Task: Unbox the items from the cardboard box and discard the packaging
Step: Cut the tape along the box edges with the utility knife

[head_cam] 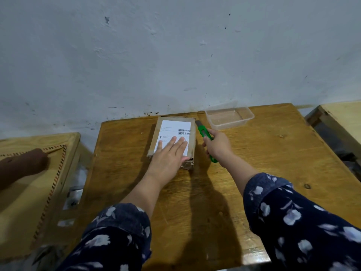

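A small cardboard box (pixel 192 132) with a white shipping label lies flat on the wooden table (pixel 273 157), near the wall. My left hand (pixel 170 155) presses on its top with straight fingers spread over the label. My right hand (pixel 216 146) grips a green box cutter (pixel 204 133) just right of the box. The cutter's tip sits by the box's far right corner. The box is closed.
A clear plastic tub (pixel 229 115) stands empty at the back of the table, right of the box. A lower wooden surface (pixel 29 184) with a brown object (pixel 23 163) is to the left. Another wooden table (pixel 341 118) is at the right edge.
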Available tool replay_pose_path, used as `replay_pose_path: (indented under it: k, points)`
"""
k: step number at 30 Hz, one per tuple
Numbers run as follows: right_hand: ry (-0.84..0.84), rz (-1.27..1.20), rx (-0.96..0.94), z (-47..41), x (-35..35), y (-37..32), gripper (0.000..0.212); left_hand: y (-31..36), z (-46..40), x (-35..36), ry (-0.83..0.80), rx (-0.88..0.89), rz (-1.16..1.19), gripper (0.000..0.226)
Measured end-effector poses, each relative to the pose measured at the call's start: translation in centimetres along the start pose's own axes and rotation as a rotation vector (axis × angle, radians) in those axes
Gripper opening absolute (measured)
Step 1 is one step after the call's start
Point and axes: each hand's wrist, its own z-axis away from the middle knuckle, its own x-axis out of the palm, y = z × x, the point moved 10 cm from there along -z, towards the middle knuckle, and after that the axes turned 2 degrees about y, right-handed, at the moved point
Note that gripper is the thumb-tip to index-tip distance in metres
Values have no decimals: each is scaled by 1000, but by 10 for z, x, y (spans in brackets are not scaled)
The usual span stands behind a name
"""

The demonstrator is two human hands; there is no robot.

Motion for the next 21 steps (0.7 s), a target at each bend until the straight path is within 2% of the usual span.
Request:
replay_pose_path:
  k: [3, 7, 11, 15, 18, 21]
  points:
    - [3, -2, -2, -4, 0, -1, 47, -3, 1, -3, 36, -12, 41, 62]
    - [-29, -56, 19, -1, -1, 5, 44, -11, 2, -7, 126, -76, 197, 76]
    - [-46, -55, -6, 4, -3, 12, 44, -12, -3, 1, 88, -110, 140, 84]
    - [-103, -82, 12, 5, -8, 14, 44, -11, -4, 1, 70, -133, 184, 83]
    - [-125, -79, 40, 6, -11, 16, 43, -30, -12, 0, 29, -341, 257, 88]
    - [-128, -103, 37, 11, -12, 18, 43, -52, -21, 6, -92, -544, 315, 109]
